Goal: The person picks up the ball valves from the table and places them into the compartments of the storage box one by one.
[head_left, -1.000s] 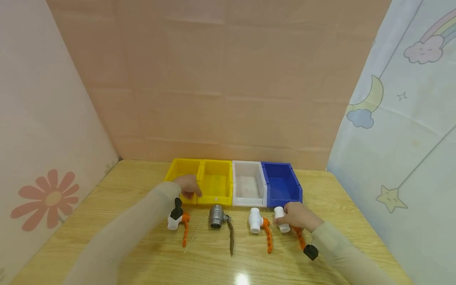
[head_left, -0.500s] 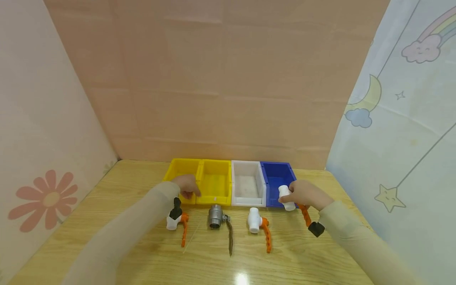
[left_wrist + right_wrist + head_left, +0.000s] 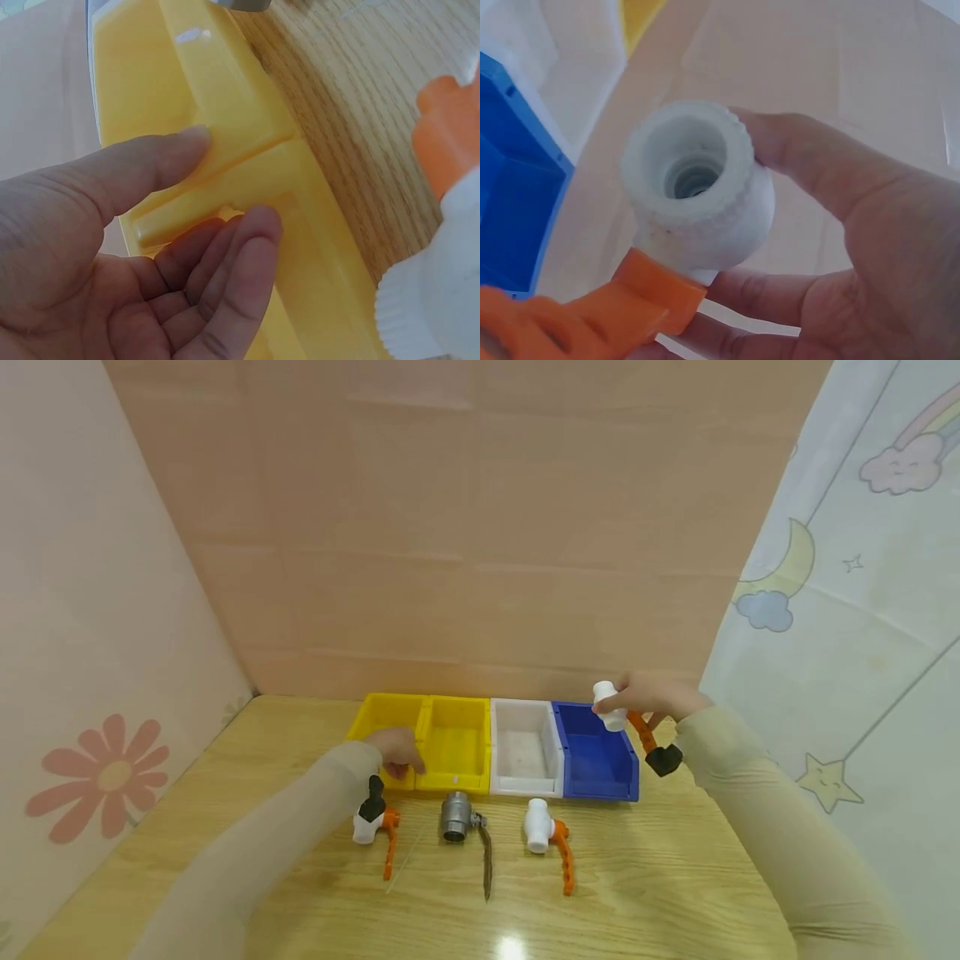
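Note:
My right hand (image 3: 656, 695) holds a white plastic ball valve (image 3: 610, 707) with an orange handle (image 3: 622, 307) up over the back of the blue bin (image 3: 600, 760). In the right wrist view the valve's open end faces the camera, with the thumb on one side and fingers behind. My left hand (image 3: 396, 750) stays at the wall between the left yellow bin (image 3: 382, 710) and the other yellow bin (image 3: 457, 743). In the left wrist view, its thumb and loosely curled fingers lie on either side of that wall, apart from each other.
A white bin (image 3: 521, 752) stands between the yellow and blue ones. In front of the bins lie a metal ball valve (image 3: 454, 817) with a brown lever, a white valve (image 3: 537, 827) and another white valve (image 3: 363, 831), both with orange handles. A thin strip lies on the table.
My right hand has lifted the white ball valve off the table in front of the blue bin and carried it up and back over the bin. The left hand has stayed in place.

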